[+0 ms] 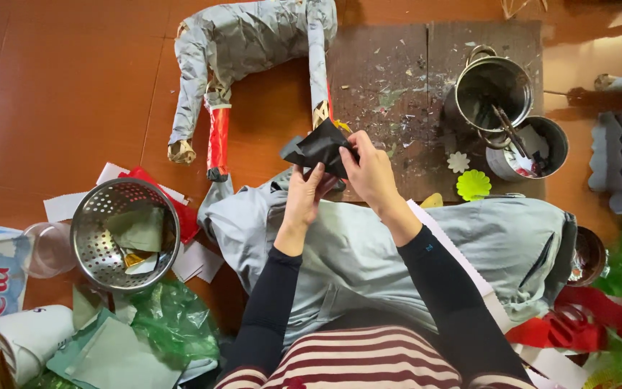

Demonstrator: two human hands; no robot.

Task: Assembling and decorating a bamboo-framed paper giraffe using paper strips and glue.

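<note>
Striped top (368, 360) and grey trousers (397, 252) fill the near field, with both dark sleeves reaching forward over the lap. Left hand (304, 196) pinches the lower edge of a black sheet (319, 148), thumb and fingers closed on it. Right hand (370, 169) grips the same sheet from its right side, fingers curled over the edge. Sheet is held off the floor, just above the knees, creased and partly folded. Left of the grip sits a steel colander (125, 234) holding paper scraps; beyond the grip lies a grey paper-wrapped figure (246, 43); right of it stand two steel pots (509, 108). Judgement: a clean fold needs both pinches kept firm and edges aligned before creasing.
</note>
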